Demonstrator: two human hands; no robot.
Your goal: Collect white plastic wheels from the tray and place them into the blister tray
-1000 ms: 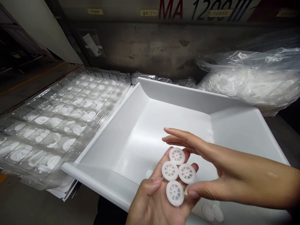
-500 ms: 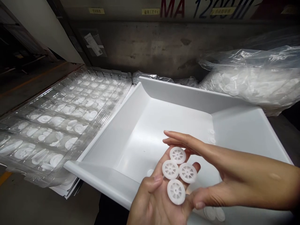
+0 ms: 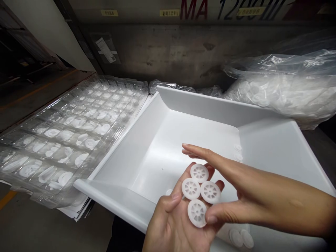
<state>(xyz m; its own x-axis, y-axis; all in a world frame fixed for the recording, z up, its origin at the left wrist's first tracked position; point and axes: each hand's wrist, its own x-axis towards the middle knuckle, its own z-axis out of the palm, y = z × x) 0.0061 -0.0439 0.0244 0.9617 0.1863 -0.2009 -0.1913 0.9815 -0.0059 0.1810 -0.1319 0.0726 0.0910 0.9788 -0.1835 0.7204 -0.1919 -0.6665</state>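
Observation:
Palm up, my left hand (image 3: 181, 222) holds several white plastic spoked discs (image 3: 197, 212) lying across its palm and fingers. Each has a round rim and wedge-shaped openings around a small hub. My right hand (image 3: 231, 189) hovers over them from the right, its fingers stretched out and thumb apart. The thumb tip is at the edge of the lowest disc; whether it presses on it I cannot tell. Both hands are over a large light-grey bin (image 3: 126, 150). Loose white discs (image 3: 236, 238) lie in the bin below my right forearm, and smaller ones are near its right wall.
On the left, a clear plastic tray (image 3: 110, 140) with many compartments of white parts rests on stacked sheets (image 3: 75, 213). A clear bag (image 3: 283, 91) full of white parts stands behind the bin at right. A machine panel (image 3: 168, 52) closes off the back.
My right hand has shifted slightly, its thumb rising from below the lowest disc to that disc's right edge. The discs in my left hand keep their arrangement.

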